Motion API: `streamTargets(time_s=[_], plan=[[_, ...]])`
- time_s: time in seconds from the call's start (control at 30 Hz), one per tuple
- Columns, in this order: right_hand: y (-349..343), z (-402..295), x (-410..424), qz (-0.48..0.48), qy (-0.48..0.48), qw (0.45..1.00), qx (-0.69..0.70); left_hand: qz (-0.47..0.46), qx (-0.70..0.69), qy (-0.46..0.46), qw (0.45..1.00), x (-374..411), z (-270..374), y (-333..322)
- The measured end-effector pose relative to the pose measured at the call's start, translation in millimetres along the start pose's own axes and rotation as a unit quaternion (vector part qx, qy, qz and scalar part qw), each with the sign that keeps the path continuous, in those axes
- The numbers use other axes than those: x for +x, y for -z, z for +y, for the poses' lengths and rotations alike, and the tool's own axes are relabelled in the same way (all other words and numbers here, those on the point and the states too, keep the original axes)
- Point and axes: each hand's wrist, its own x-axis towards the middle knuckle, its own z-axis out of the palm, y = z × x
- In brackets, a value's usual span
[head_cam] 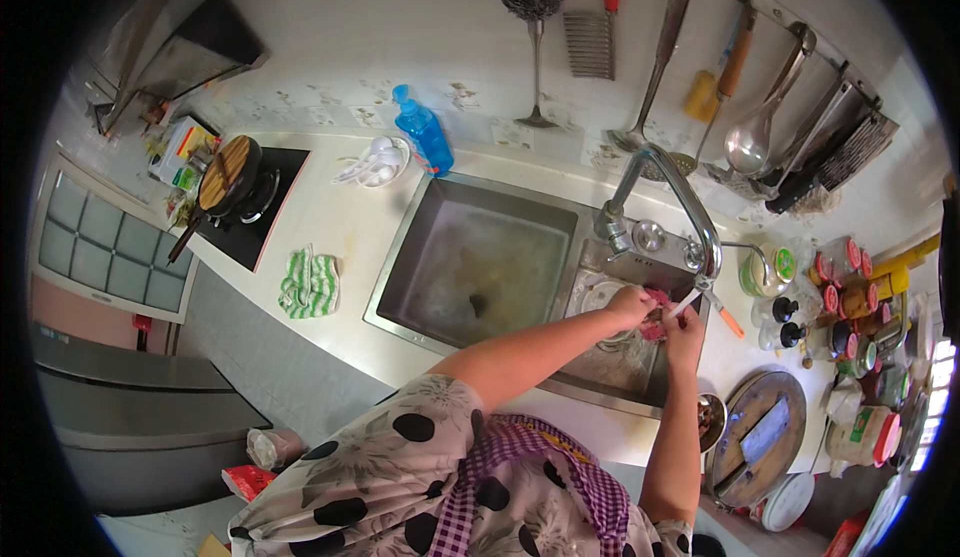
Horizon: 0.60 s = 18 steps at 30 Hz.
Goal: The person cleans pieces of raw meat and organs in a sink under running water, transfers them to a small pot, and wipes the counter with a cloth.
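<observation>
Over the smaller right basin of the steel sink (637,377), my left hand (631,308) and my right hand (684,332) grip a dark red, soft piece (654,328) between them; it looks like a scrap of meat or a cloth, I cannot tell which. A stream of water (684,303) runs from the chrome faucet (701,227) between my hands. Beneath them, a clear round dish (596,298) lies in the basin amid splashing water. Cloudy water stands in the large left basin (487,257), with a small dark thing at its bottom.
Left of the sink lie a green-striped cloth (310,283), a dish of white spoons (382,163) and a blue soap bottle (426,133). A lidded wok (231,174) sits on the stove. At right are an orange-handled tool (727,319), a bowl (711,422), and a cleaver (766,429) on a round board (787,399).
</observation>
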Motion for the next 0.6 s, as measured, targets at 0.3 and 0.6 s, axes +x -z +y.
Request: streamTargets(time_s=[0.3,0.6], plan=[[-1,55,-2,0.052,0.041,0.998,0.001,0.097,0.053,-0.035,0.993,38,-27,46],[-6,43,-15,0.02,0.04,0.995,0.092,0.176,0.096,-0.089,0.976,40,-10,80]])
